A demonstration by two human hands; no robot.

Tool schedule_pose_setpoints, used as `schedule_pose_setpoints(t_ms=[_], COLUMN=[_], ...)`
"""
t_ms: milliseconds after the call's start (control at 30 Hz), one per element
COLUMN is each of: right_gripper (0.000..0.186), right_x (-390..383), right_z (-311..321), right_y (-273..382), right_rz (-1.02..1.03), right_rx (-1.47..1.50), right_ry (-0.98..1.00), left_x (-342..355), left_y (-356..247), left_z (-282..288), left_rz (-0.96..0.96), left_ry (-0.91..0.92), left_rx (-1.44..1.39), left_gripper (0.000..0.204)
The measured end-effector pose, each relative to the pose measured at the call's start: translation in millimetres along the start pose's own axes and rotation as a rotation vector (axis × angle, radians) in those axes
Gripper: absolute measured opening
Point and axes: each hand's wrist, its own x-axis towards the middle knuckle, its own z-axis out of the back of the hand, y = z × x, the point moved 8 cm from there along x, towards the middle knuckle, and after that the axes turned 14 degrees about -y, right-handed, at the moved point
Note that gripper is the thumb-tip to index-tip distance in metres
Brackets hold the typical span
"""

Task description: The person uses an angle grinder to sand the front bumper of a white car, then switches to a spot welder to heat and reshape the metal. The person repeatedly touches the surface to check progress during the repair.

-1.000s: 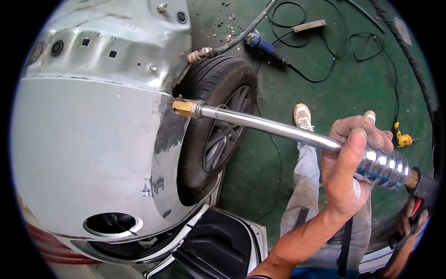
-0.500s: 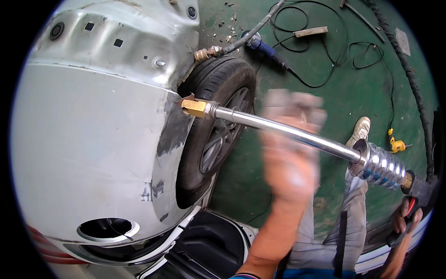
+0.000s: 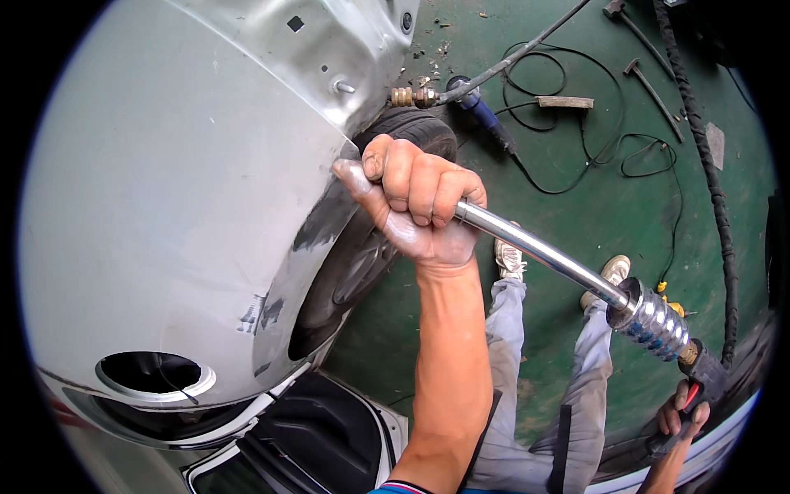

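- Left hand (image 3: 421, 204): fist closed round front end of steel rod (image 3: 543, 251) of slide-hammer puller, knuckles up, forearm rising straight from lower edge.
- Rod tip hidden by fist, right at silver car panel (image 3: 164, 206) edge, by wheel arch & tyre (image 3: 411, 132).
- Rod slopes down-right to ribbed chrome weight (image 3: 654, 319).
- Right hand (image 3: 681, 416): low right, fingers wrapped on black/red handle (image 3: 699, 380).
- Green floor (image 3: 592, 198) w/ cables below.

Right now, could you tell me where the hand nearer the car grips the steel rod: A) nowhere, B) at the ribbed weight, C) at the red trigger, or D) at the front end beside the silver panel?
D: the left hand wraps the steel rod at its front end, against the silver panel, far from the ribbed weight.
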Motion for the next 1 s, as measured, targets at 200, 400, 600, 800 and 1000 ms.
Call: schedule_pose_setpoints(t_ms=[200,400,600,800,1000], right_gripper=[0.044,0.045,0.044,0.044,0.045], right_x=[13.8,24.9,24.9,32.1,34.6], right_z=[3.2,16.6,14.2,5.1,6.0], right_y=[-4.1,-9.5,-4.9,-8.7,-9.2], right_rz=[-0.116,-0.147,-0.143,-0.153,-0.169], right_rx=[0.058,0.09,0.075,0.082,0.081], right_ry=[0.031,0.059,0.071,0.081,0.098], left_x=[-30.3,-24.0,-29.4,-28.1,-26.1], left_y=[-20.1,-17.4,-14.3,-19.4,-20.7], left_z=[-7.0,-1.9,8.7,-2.5,-5.7], left_rz=[-0.556,-0.377,-0.318,-0.408,-0.403], left_ry=[-0.764,-0.566,-0.413,-0.493,-0.474], left_rx=[0.778,0.608,0.448,0.626,0.639], left_gripper=[0.023,0.018,0.021,0.026,0.026])
